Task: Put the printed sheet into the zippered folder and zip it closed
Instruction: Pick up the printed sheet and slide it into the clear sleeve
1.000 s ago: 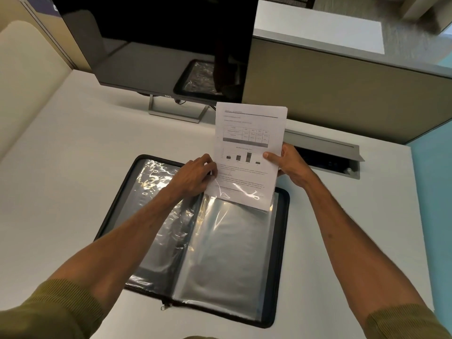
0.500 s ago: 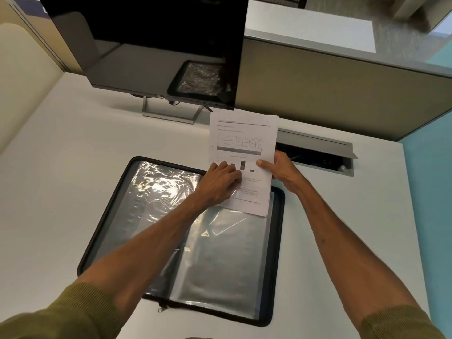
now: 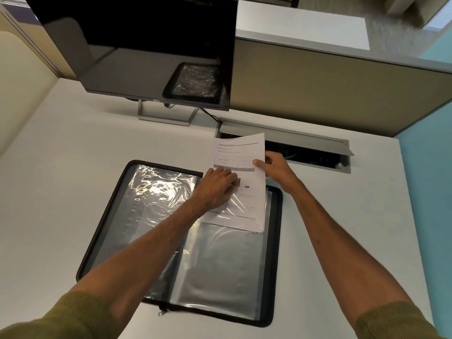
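While right fingers (image 3: 258, 164) pinch the sheet (image 3: 244, 152), left fingers (image 3: 229, 182) seemingly press it — monitor (image 3: 146, 45): DELL.

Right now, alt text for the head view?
A white printed sheet sits partway in a clear plastic sleeve of an open black zippered folder on a white desk; right hand pinches its edge, left hand touches it.

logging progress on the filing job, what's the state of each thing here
zippered folder: open flat, unzipped
printed sheet: lower part in the right-hand clear sleeve, top sticking out
left hand: on the sheet at the sleeve mouth, grip unclear
right hand: pinches the sheet's right edge
monitor: screen dark
desk cable hatch: lid raised
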